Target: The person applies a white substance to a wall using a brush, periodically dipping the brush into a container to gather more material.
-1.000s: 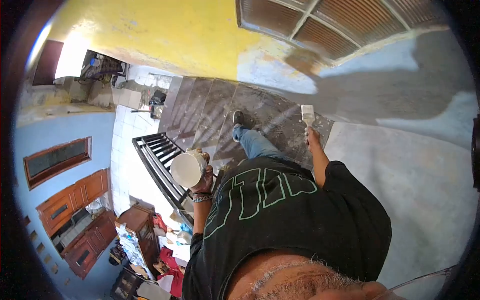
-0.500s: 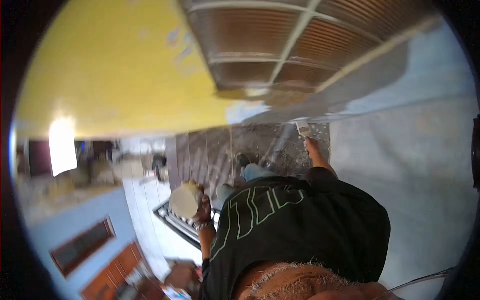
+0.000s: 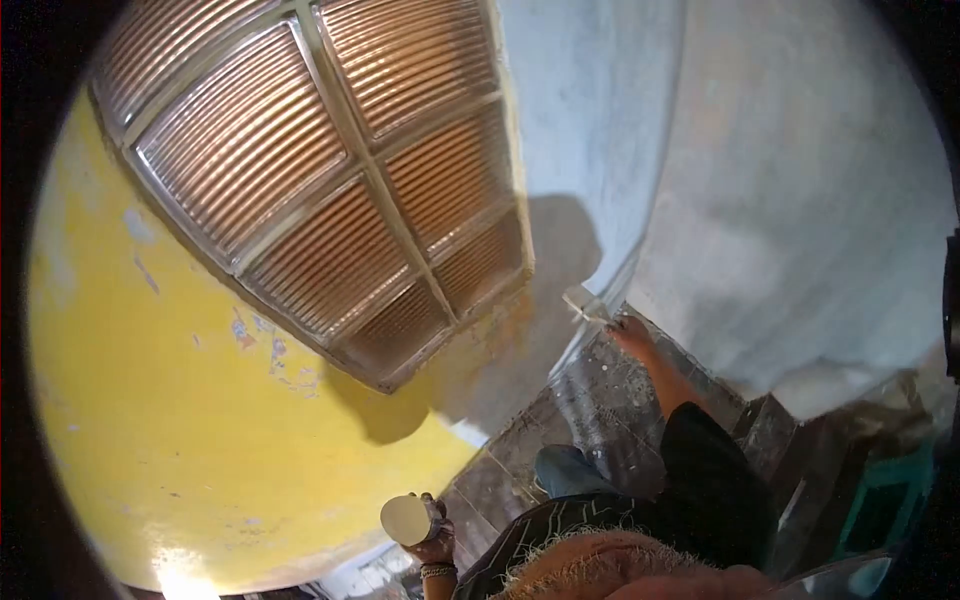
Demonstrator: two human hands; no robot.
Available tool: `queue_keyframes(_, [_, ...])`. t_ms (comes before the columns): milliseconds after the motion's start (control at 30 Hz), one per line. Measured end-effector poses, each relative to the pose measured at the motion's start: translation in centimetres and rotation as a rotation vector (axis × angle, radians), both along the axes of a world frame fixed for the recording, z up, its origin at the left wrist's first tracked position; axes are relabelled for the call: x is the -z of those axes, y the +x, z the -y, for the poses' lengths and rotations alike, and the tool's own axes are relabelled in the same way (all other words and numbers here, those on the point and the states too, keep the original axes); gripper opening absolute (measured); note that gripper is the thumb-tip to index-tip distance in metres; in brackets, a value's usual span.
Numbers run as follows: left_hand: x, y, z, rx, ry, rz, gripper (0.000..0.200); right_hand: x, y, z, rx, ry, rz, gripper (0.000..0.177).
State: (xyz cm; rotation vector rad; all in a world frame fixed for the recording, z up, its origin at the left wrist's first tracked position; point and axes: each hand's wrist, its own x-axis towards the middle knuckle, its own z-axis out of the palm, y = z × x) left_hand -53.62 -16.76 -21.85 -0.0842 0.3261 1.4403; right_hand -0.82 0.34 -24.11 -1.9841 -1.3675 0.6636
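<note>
While the left hand (image 3: 437,548) sits low and close to the body, its fingers are wrapped shut around a small paint pot (image 3: 408,520). The pot's open mouth faces the camera, white inside, and looks tipped rather than level. Risk: paint slops over the rim onto those fingers and down to the tiled floor (image 3: 590,410) below them. Likely cause: the gaze is up on the wall, not on the pot.

Further out, the right hand (image 3: 633,332) is at full arm's stretch, fingers closed on the handle of a brush (image 3: 584,304). The bristles lie just beyond the fingertips, at the corner of the grey wall (image 3: 800,220); cannot tell whether they touch it. Risk: at that reach the tip is poorly steered, so a stroke may stray, or paint may run back along the handle onto the fingers.

Up and left of the brush fingers is the glass-block window (image 3: 330,180), its edge near enough to catch a smear. Beyond the pot fingers is the yellow wall (image 3: 150,400).

Both hands are full, so neither is free to grab hold if the lean overbalances.
</note>
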Motion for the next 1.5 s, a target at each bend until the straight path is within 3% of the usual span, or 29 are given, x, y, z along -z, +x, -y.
queue_keyframes(33, [7.8,-4.0,-1.8,0.233,0.345,-0.155,0.059,-0.1,-0.6,0.7,0.014,0.045,0.009,0.044])
queue_keyframes(100, [17.9,-7.7,-3.6,0.213,0.440,-0.238,0.059,-1.4,-1.8,2.2,0.054,0.081,-0.088,0.042])
queue_keyframes(133, [19.6,-8.6,-3.5,0.186,0.517,-0.330,0.059,-1.8,-2.5,3.2,0.083,0.103,-0.196,0.039])
queue_keyframes(167, [9.7,-4.6,-1.7,0.161,0.197,-0.194,0.062,-2.7,-2.9,3.6,0.089,0.127,-0.193,0.039])
queue_keyframes(267, [12.0,-5.9,-2.3,0.222,0.157,-0.156,0.065,-6.9,-3.1,4.2,0.097,0.231,-0.069,0.034])
queue_keyframes(400, [12.9,-5.7,-1.4,0.201,0.325,-0.167,0.063,-11.9,-3.1,4.1,0.058,0.429,0.026,0.028])
queue_keyframes(433, [12.0,-5.7,2.5,0.198,0.342,-0.166,0.063,-13.2,-3.0,3.7,0.073,0.412,0.028,0.028])
queue_keyframes(500, [-1.1,0.0,2.8,0.018,0.096,-0.147,0.057,-14.9,-2.5,2.4,0.096,0.402,-0.017,0.030])
queue_keyframes(533, [-1.7,0.6,3.0,0.012,0.114,-0.140,0.057,-15.8,-2.2,1.8,0.091,0.421,-0.012,0.030])
queue_keyframes(633, [-2.4,2.0,2.4,-0.237,-0.003,-0.153,0.050,-19.2,-2.3,-0.6,0.026,0.529,-0.014,0.030])
queue_keyframes(767, [-1.1,2.8,1.5,-0.213,0.109,-0.184,0.049,-24.0,-3.3,-1.8,0.024,0.638,-0.041,0.024])
queue_keyframes(833, [-1.0,2.9,1.4,-0.194,0.219,-0.323,0.049,-25.4,-3.0,-2.7,-0.007,0.742,-0.022,0.024])
queue_keyframes(867, [-1.8,2.7,1.5,-0.197,0.202,-0.336,0.049,-26.3,-2.4,-3.3,-0.008,0.777,0.054,0.028])
queue_keyframes(933, [-3.4,2.8,1.6,-0.013,0.076,-0.126,0.051,-29.1,-2.3,-3.8,0.056,0.814,0.174,0.028])
queue_keyframes(967, [-2.4,3.4,1.0,-0.153,0.128,-0.125,0.053,-30.8,-2.5,-3.7,0.072,0.846,0.198,0.028])
queue_keyframes(1200, [-2.8,1.5,2.4,-0.092,0.095,-0.234,0.052,-40.4,-4.2,-5.2,0.120,0.990,0.289,0.026])
queue_keyframes(1300, [-3.2,0.5,2.7,0.045,0.184,-0.166,0.051,-41.8,-4.1,-6.6,0.155,1.008,0.264,0.029])
queue_keyframes(1367, [-1.5,-0.9,2.4,0.040,0.046,-0.041,0.052,-42.2,-4.1,-6.9,0.162,0.987,0.253,0.031])
queue_keyframes(1500, [1.2,-1.8,0.9,-0.119,-0.022,-0.265,0.052,-40.6,-3.1,-8.2,0.090,0.988,0.282,0.032])
